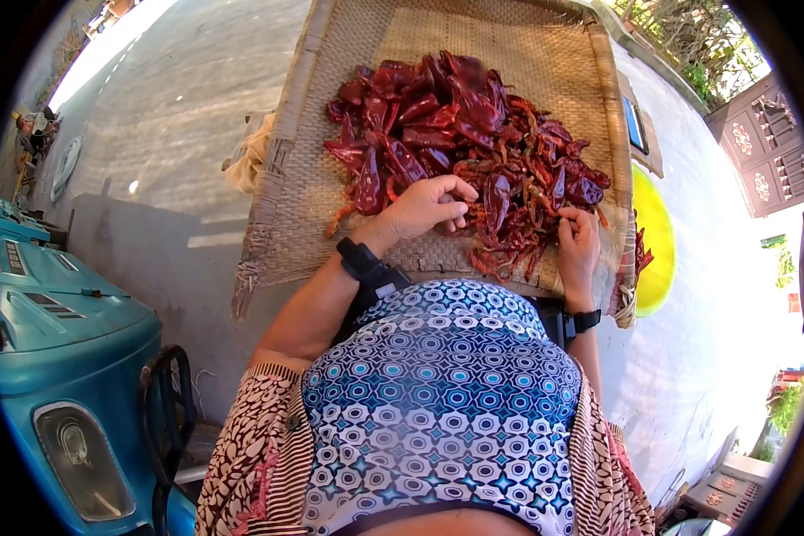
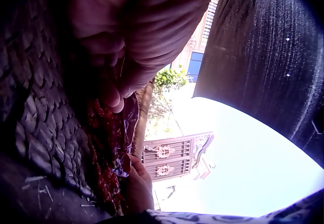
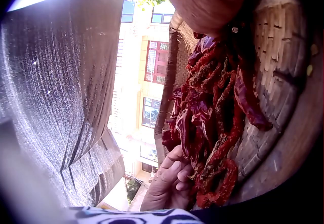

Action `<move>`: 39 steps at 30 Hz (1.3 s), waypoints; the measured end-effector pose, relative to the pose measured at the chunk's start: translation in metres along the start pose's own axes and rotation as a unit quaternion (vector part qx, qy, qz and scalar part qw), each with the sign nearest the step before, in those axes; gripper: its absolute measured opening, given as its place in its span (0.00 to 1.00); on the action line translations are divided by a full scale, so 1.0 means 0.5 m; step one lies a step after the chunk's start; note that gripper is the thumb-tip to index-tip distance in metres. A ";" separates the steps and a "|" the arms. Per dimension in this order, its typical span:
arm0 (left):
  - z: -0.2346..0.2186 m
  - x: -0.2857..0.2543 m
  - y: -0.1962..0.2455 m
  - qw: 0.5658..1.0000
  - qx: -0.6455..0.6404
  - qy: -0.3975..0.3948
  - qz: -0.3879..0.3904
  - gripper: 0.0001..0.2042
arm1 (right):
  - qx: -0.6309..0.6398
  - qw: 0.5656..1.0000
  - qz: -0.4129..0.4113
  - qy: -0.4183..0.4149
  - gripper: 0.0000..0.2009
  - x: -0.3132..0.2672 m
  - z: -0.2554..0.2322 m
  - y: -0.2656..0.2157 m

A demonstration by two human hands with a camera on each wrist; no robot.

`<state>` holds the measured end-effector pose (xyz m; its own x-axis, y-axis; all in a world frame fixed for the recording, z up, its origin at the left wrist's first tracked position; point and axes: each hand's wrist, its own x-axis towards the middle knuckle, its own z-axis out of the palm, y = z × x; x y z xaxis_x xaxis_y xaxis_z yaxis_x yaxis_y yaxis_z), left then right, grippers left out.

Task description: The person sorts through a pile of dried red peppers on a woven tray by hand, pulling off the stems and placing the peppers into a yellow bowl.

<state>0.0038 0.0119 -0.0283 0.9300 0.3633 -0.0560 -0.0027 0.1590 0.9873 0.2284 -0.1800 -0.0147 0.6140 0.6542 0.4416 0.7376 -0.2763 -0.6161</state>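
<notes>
A heap of dark red dried chili peppers (image 1: 442,112) lies on a woven mat tray (image 1: 313,214); smooth broad pods are at the back and left, thinner shrivelled ones towards the front right. My left hand (image 1: 424,210) hovers at the heap's front edge, thumb and forefinger apart and the other fingers loosely curled. No pepper shows between them. At the front right of the heap, my right hand (image 1: 581,248) pinches a dried chili pepper with curled fingertips; its palm side is hidden in the head view. Wrinkled peppers (image 3: 217,97) fill the space between the hands in the right wrist view.
A yellow round tray (image 1: 654,241) with more red peppers stands right of the mat tray. A teal vehicle (image 1: 71,348) with a headlight is at the lower left, beside a black metal-framed chair (image 1: 165,402). Concrete ground (image 1: 170,161) surrounds the tray.
</notes>
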 end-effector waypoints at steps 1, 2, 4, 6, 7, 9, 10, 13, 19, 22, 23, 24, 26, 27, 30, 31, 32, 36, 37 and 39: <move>-0.001 0.001 -0.002 1.000 0.003 0.000 -0.002 0.12 | -0.003 1.000 -0.009 0.002 0.06 0.000 -0.001 -0.001; -0.002 0.001 -0.002 1.000 0.005 0.001 -0.002 0.12 | -0.006 1.000 -0.018 0.004 0.06 0.000 -0.001 -0.002; -0.003 0.001 -0.002 1.000 0.009 0.004 -0.003 0.13 | -0.008 1.000 -0.024 0.004 0.05 0.000 -0.002 -0.003; -0.002 0.001 -0.002 1.000 0.001 0.000 -0.001 0.13 | -0.006 1.000 -0.020 0.002 0.05 0.000 -0.002 -0.002; -0.003 0.001 -0.003 1.000 -0.003 -0.001 0.000 0.13 | -0.005 1.000 -0.018 0.000 0.05 0.000 -0.002 -0.002; -0.004 0.002 -0.004 1.000 0.002 -0.004 0.006 0.13 | -0.004 1.000 -0.015 -0.003 0.06 0.000 -0.002 -0.003; -0.004 0.002 -0.004 1.000 0.004 -0.005 0.009 0.13 | -0.005 1.000 -0.014 -0.003 0.06 0.000 -0.002 -0.003; -0.003 0.003 -0.005 1.000 0.001 -0.003 0.007 0.13 | -0.003 1.000 -0.005 -0.007 0.06 0.000 -0.001 0.000; -0.001 0.003 -0.005 1.000 -0.012 0.000 0.007 0.13 | -0.011 1.000 -0.008 -0.006 0.05 0.000 0.002 0.005; -0.001 0.003 -0.003 1.000 -0.008 -0.001 0.008 0.13 | -0.009 1.000 -0.013 -0.004 0.05 0.000 0.001 0.002; -0.001 0.002 -0.002 1.000 -0.009 -0.001 0.004 0.13 | -0.007 1.000 -0.016 -0.003 0.05 0.000 0.000 0.002; 0.000 0.001 0.000 1.000 -0.009 0.000 0.001 0.13 | -0.005 1.000 -0.019 -0.002 0.05 0.001 0.000 0.001; 0.000 0.000 0.003 1.000 -0.006 0.001 -0.003 0.13 | -0.009 1.000 -0.015 0.000 0.05 0.000 0.000 -0.001; 0.001 -0.001 0.004 1.000 -0.003 0.001 -0.003 0.13 | -0.010 1.000 -0.013 0.001 0.05 0.000 0.000 -0.002; 0.001 -0.002 0.008 1.000 0.000 0.002 -0.010 0.13 | -0.009 1.000 -0.008 0.000 0.05 0.000 -0.001 -0.004; 0.000 -0.002 0.009 1.000 0.000 0.002 -0.013 0.13 | -0.012 1.000 -0.014 0.001 0.05 0.000 -0.001 -0.005; 0.000 -0.002 0.007 1.000 0.002 0.002 -0.012 0.13 | -0.016 1.000 -0.020 0.003 0.05 0.000 -0.001 -0.005; 0.002 -0.003 0.008 1.000 -0.001 0.002 -0.002 0.13 | -0.025 0.999 -0.031 0.004 0.05 0.001 0.000 -0.001; 0.002 -0.004 0.010 1.000 -0.004 0.001 0.001 0.13 | -0.024 0.999 -0.027 0.003 0.05 0.001 0.000 -0.001; 0.001 -0.003 0.008 1.000 -0.005 0.000 0.002 0.13 | -0.023 1.000 -0.020 -0.001 0.05 0.000 -0.001 -0.002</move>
<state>0.0025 0.0113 -0.0244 0.9301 0.3636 -0.0519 -0.0099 0.1663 0.9860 0.2278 -0.1797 -0.0137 0.5827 0.6666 0.4649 0.7742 -0.2814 -0.5670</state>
